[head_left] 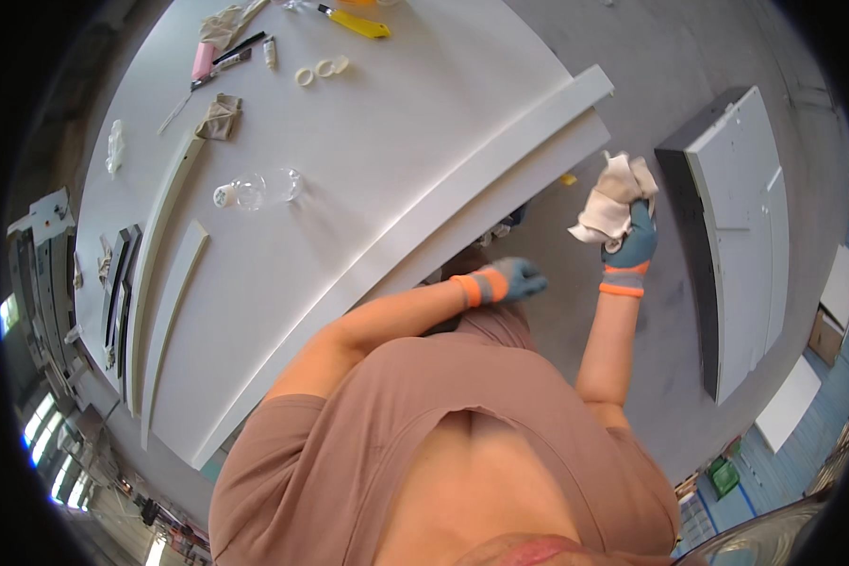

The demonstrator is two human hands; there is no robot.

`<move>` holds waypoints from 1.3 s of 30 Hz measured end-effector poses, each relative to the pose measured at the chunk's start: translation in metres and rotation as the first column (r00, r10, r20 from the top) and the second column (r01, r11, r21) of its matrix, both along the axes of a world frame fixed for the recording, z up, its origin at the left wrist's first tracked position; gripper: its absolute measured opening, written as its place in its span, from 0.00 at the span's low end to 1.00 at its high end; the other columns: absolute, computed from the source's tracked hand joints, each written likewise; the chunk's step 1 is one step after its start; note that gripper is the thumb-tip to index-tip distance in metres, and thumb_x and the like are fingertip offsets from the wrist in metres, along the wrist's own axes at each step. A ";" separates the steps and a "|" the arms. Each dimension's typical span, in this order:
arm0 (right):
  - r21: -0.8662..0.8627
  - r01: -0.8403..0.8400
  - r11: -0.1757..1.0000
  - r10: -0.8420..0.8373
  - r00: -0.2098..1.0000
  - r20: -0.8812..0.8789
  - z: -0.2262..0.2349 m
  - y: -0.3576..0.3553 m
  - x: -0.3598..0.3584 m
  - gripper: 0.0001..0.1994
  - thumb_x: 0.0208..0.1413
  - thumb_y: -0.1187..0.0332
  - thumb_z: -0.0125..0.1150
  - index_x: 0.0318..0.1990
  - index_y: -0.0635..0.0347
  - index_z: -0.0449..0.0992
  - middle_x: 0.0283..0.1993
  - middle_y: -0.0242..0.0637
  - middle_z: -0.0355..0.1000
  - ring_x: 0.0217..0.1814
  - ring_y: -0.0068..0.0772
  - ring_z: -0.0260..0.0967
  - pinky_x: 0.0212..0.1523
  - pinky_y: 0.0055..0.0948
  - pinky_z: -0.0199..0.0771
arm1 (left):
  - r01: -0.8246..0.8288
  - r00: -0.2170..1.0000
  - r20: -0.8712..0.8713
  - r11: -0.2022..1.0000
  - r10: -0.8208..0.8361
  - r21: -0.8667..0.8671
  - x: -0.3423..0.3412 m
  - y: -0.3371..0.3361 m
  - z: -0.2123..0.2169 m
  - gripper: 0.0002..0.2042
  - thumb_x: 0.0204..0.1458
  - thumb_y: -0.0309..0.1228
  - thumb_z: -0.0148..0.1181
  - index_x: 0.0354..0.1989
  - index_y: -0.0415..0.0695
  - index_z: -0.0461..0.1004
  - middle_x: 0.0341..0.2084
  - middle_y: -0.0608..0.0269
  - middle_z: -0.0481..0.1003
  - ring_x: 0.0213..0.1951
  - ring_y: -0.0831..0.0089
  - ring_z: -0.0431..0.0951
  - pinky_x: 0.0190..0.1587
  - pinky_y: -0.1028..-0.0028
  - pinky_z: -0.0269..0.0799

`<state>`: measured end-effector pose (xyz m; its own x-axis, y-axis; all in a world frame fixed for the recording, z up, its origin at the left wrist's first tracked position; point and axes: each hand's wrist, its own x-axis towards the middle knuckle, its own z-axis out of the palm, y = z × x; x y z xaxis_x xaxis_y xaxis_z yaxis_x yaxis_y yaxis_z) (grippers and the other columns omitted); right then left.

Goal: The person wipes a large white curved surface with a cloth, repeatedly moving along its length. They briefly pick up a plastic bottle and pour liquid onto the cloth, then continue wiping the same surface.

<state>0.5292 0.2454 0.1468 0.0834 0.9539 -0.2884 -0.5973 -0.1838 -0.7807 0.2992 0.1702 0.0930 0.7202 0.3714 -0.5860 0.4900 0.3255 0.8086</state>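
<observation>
My right hand (635,241), in a blue-grey glove with an orange cuff, grips a crumpled beige cloth (613,198) and holds it up beyond the table's right edge. Gloved the same way, my left hand (519,280) hangs in front of my body, near the table edge. Its fingers are loosely bent and a little apart, with nothing visible in them. Closest to the left hand is a long white strip (424,242), lying along the near edge of the white table (349,123). The palm of the left hand is hidden.
On the table lie a clear plastic bottle (259,191), a yellow utility knife (357,23), tape rolls (324,69), a folded cloth (219,117) and narrower strips (174,311). A large white panel with a dark side (736,245) stands to the right, across the grey floor.
</observation>
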 end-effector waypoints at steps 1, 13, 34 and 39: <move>-0.029 0.181 0.983 -0.165 0.942 0.291 0.014 -0.005 -0.020 0.18 0.73 0.63 0.56 0.64 0.61 0.74 0.55 0.38 0.78 0.55 0.32 0.78 0.53 0.29 0.82 | -0.371 0.927 0.012 0.911 0.375 0.178 -0.008 -0.021 -0.014 0.25 0.62 0.54 0.62 0.48 0.41 0.83 0.41 0.48 0.86 0.47 0.49 0.85 0.56 0.56 0.77; -0.029 -0.400 0.916 0.275 0.575 0.771 0.000 -0.021 -0.152 0.21 0.71 0.64 0.58 0.65 0.67 0.73 0.60 0.43 0.76 0.56 0.38 0.76 0.58 0.37 0.78 | -0.741 0.123 0.263 0.264 0.957 -0.617 -0.085 0.015 0.037 0.29 0.67 0.52 0.61 0.64 0.38 0.71 0.52 0.53 0.79 0.52 0.65 0.81 0.55 0.64 0.80; -0.254 -0.645 0.721 0.657 0.752 -0.044 0.015 -0.081 -0.299 0.16 0.70 0.65 0.62 0.58 0.66 0.79 0.50 0.34 0.79 0.50 0.25 0.76 0.50 0.27 0.80 | -0.921 -0.186 0.205 -0.098 0.961 -0.377 -0.217 -0.034 0.022 0.29 0.71 0.58 0.50 0.54 0.40 0.74 0.41 0.60 0.79 0.42 0.72 0.80 0.46 0.70 0.78; -0.355 -0.556 0.752 0.597 0.802 0.009 -0.034 -0.051 -0.312 0.18 0.67 0.63 0.67 0.58 0.64 0.80 0.49 0.33 0.80 0.47 0.26 0.78 0.46 0.28 0.82 | -0.814 -0.161 0.186 -0.237 0.969 0.530 -0.299 -0.058 -0.057 0.18 0.64 0.43 0.66 0.47 0.38 0.78 0.41 0.50 0.81 0.44 0.59 0.79 0.53 0.63 0.75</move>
<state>0.2170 0.1939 0.1133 -0.4004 0.6860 -0.6075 -0.2060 -0.7134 -0.6698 0.0000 0.1126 0.0362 -0.7451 0.6490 -0.1536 0.1074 0.3440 0.9328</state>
